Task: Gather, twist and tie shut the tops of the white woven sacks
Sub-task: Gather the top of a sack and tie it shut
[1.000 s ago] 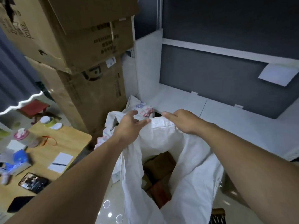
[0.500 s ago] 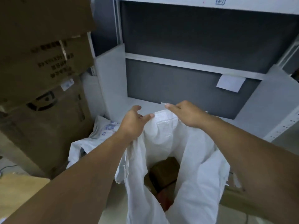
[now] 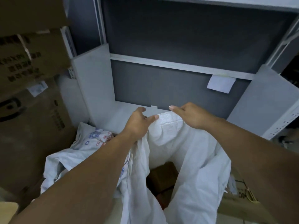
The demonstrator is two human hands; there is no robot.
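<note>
Head camera showed both hands at the far rim of the open white woven sack (image 3: pixel 194 159), which hung below and between the forearms with brown boxes (image 3: pixel 163 173) visible inside. The left hand (image 3: pixel 137 125) pinched the rim between thumb and curled fingers. The right hand (image 3: pixel 192 116), just beside it, curled over the same edge. Gathering looked barely begun, the mouth gaping wide. Next, by my judgement, the near rim needed drawing in to the held edge before any twist. A printed sack (image 3: pixel 90 141) lay slumped left of the left hand.
</note>
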